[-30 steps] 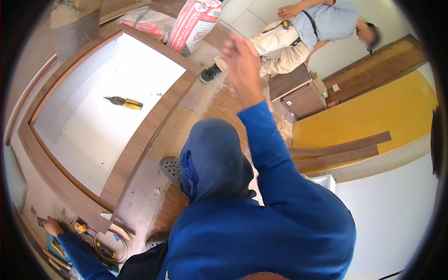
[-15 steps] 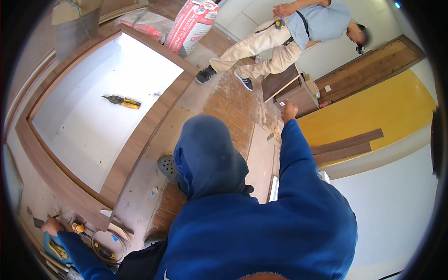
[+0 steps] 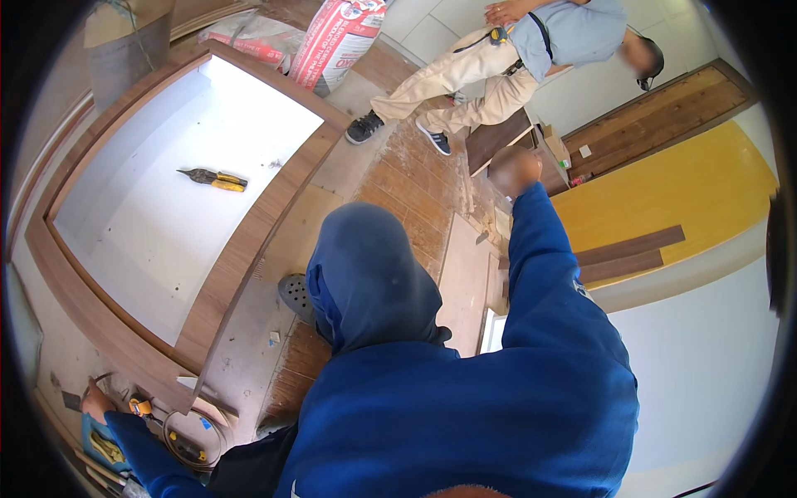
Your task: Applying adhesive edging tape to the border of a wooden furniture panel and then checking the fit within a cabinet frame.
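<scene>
Head view, and I have both hands at full reach, one at each side. The left hand (image 3: pixel 97 401) is low at the far left with its fingers partly bent; a flat grey piece (image 3: pixel 71 401) shows right at the fingertips, but at this size I cannot tell whether they grip it or only lie against it. Just beside that hand I see an orange tool (image 3: pixel 141 407), then a thin coiled loop (image 3: pixel 222 438) on the floor (image 3: pixel 241 398). Below the wrist is a blue bag (image 3: pixel 93 430) with something yellow in it.

The right hand (image 3: pixel 516 172) is stretched out ahead, in front of the brown cabinet (image 3: pixel 496 139) from where I look. Motion blur hides its fingers, so I cannot tell how wide it is or whether it holds anything.

Between the two, yellow-handled snips (image 3: pixel 213 179) lie on the white panel (image 3: pixel 149 257) inside the wooden frame (image 3: pixel 264 224), well apart from either hand. A co-worker (image 3: pixel 573 37) in pale trousers stands beyond the cabinet.
</scene>
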The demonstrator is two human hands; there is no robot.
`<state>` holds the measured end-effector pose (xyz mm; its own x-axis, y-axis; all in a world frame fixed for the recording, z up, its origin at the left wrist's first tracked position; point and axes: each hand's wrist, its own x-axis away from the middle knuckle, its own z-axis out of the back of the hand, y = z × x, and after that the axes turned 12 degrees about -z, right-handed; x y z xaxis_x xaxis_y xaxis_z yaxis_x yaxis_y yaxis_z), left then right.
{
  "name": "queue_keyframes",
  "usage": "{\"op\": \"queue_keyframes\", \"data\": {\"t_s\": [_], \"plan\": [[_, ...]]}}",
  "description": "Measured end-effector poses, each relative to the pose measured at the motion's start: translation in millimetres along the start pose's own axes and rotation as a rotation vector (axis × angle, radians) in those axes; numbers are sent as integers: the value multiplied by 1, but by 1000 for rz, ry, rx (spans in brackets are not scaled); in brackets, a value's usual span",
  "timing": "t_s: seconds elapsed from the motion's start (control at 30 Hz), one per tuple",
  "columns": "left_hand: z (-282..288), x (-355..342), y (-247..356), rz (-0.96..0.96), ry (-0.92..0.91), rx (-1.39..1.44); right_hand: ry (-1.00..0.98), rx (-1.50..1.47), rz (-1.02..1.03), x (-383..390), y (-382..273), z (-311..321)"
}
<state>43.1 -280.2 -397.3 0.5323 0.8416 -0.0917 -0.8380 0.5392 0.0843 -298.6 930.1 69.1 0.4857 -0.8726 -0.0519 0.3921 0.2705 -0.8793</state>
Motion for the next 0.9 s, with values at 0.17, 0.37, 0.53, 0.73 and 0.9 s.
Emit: {"op": "queue_keyframes", "data": {"t_s": [0.17,0.37,0.53,0.73,0.9], "plan": [[0,-15,-5,-174,-169,-213,-22,-29,-6,-6,-16,11],[52,40,72,-193,-184,-150,102,-11,29,-12,-3,28],[109,43,51,163,-112,181,39,274,234,-48,56,-3],[110,40,64,122,-209,156,121,402,314,-71,86,-1],[27,45,154,81,-288,399,290,517,710,-118,-5,162]]}}
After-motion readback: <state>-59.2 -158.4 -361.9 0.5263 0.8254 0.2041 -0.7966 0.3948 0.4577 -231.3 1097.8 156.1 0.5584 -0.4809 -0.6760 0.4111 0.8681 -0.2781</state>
